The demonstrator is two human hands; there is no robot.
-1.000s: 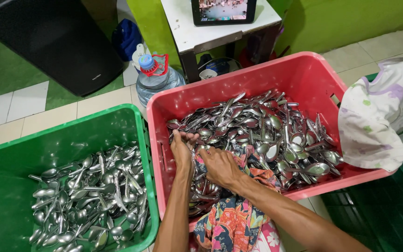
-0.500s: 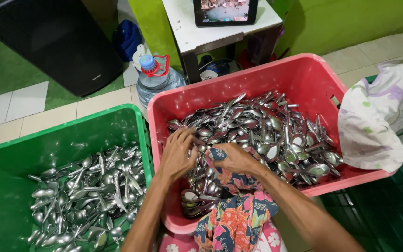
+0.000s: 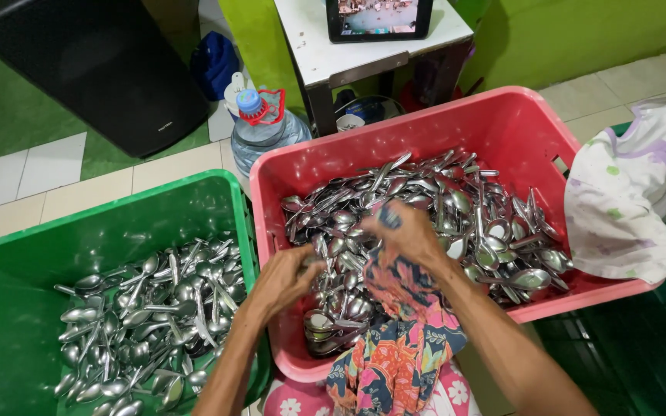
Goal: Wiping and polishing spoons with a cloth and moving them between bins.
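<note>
My L hand (image 3: 287, 279) is over the near-left corner of the red crate (image 3: 502, 123), just inside its left wall, fingers curled down onto spoons in the pile (image 3: 425, 208); whether they're actually pinching one, can't tell, grip hidden under knuckles. My R hand (image 3: 408, 231) is approx. mid-crate, clenched around a bunch of the floral cloth (image 3: 395, 347), which trails from the fist over the crate's near rim toward me. Hand is blurred.

Spoon pile fills most of the red crate floor, heaped toward centre and right; far wall and far-right corner show bare plastic, so some free room there. Near-left corner is crowded: L hand, spoons and cloth all close together.

Green crate (image 3: 25, 254) sits w/ its right wall touching the red one's left wall. Its spoons (image 3: 148, 316) lie in the near-right half; far-left half bare.

Beyond the crates: water jug w/ blue cap (image 3: 260, 127), just behind the shared corner. White table (image 3: 333, 54) w/ tablet (image 3: 379, 17) behind it. Pale printed cloth (image 3: 634, 200) hangs just beside the red crate's right edge.
</note>
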